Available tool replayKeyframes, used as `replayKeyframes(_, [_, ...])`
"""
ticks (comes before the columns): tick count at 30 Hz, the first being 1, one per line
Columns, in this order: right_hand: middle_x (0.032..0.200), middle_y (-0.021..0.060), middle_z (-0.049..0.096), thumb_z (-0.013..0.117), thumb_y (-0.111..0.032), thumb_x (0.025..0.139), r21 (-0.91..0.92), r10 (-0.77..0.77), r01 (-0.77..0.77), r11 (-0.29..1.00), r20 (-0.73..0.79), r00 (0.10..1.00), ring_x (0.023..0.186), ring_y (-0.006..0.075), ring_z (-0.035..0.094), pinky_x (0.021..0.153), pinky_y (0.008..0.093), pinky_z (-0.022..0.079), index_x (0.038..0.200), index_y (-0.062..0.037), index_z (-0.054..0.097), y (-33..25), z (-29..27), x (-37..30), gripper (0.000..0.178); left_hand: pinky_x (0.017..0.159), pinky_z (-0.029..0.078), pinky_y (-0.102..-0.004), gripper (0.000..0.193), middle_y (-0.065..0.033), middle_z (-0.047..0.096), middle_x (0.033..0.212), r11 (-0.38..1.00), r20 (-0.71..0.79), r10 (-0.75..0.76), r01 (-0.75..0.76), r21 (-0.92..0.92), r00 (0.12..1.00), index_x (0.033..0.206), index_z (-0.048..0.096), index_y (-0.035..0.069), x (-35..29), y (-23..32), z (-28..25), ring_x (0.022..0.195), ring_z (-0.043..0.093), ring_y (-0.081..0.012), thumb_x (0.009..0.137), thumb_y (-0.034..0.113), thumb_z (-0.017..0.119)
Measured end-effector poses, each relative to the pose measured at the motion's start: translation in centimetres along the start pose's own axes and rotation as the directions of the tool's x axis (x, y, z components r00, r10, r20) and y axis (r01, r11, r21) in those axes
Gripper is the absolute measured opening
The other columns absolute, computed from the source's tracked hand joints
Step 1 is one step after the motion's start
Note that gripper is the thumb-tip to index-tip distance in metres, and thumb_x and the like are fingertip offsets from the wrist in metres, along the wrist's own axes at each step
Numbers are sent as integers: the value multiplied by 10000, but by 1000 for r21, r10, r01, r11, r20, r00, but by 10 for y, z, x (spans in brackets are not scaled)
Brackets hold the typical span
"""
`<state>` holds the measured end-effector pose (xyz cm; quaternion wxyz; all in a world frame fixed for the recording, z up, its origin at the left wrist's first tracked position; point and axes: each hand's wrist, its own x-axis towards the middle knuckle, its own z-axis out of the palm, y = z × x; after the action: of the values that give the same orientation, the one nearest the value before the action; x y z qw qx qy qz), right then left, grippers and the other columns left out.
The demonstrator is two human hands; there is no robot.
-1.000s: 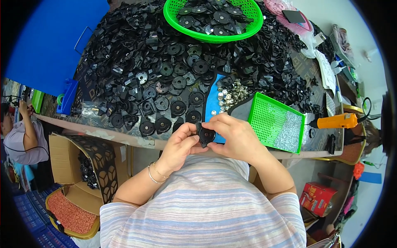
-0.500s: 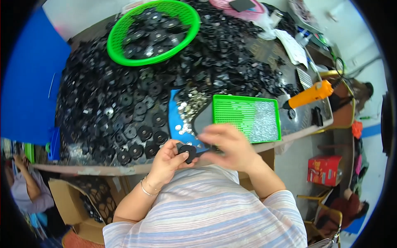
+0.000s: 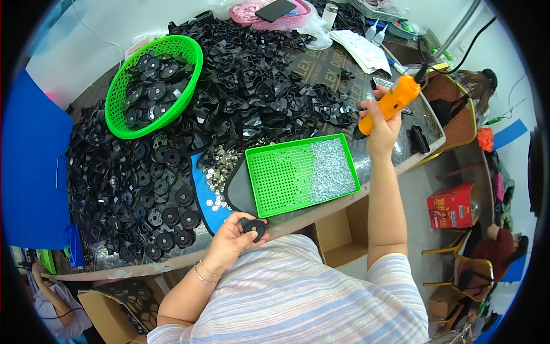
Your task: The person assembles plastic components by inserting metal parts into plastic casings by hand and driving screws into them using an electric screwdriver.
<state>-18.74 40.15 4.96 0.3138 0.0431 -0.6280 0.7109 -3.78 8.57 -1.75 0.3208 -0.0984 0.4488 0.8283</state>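
Observation:
My left hand (image 3: pixel 226 245) is closed around a round black plastic part (image 3: pixel 254 229) with a small metal centre, held just off the table's front edge. Out to the right, my right hand (image 3: pixel 382 133) grips an orange electric screwdriver (image 3: pixel 401 93), its dark tip pointing down and left. Between the hands lies a green perforated tray (image 3: pixel 269 183) with many small silver screws (image 3: pixel 332 172) massed at its right side. Left of the tray, small silver metal pieces (image 3: pixel 216 182) are spread over a blue and black mat (image 3: pixel 207 215).
Heaped black plastic parts (image 3: pixel 252 80) cover much of the table. A green basket (image 3: pixel 193 86) of round black parts stands at the back left. Farther back are a pink basket (image 3: pixel 281 23) and white papers (image 3: pixel 364 51). A cardboard box (image 3: pixel 344 235) sits below the table edge.
My right hand has moved from beside the black part to the far right and taken hold of the electric screwdriver. My left hand still holds the part. The view has turned rightward.

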Motion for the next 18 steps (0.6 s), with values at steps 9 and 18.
replayKeyframes(9, [984, 72, 503, 661, -11, 724, 254, -139, 102, 962, 134, 981, 703, 120, 542, 636, 232, 475, 1202, -8, 377, -11, 43, -51, 556, 715, 545, -315, 276, -135, 572, 978, 995, -117, -3, 14, 94, 993, 1058, 457, 3, 8, 8, -2, 845, 624, -250, 803, -103, 475])
replayKeyframes(18, [923, 70, 523, 614, 87, 718, 281, -43, -13, 960, 192, 980, 786, 113, 534, 675, 239, 465, 1039, -24, 445, -1, 68, -71, 380, 678, 555, -322, 244, -133, 582, 967, 999, -175, 36, -36, 0, 984, 1044, 463, 8, 11, 5, -9, 826, 630, -265, 817, -80, 478])
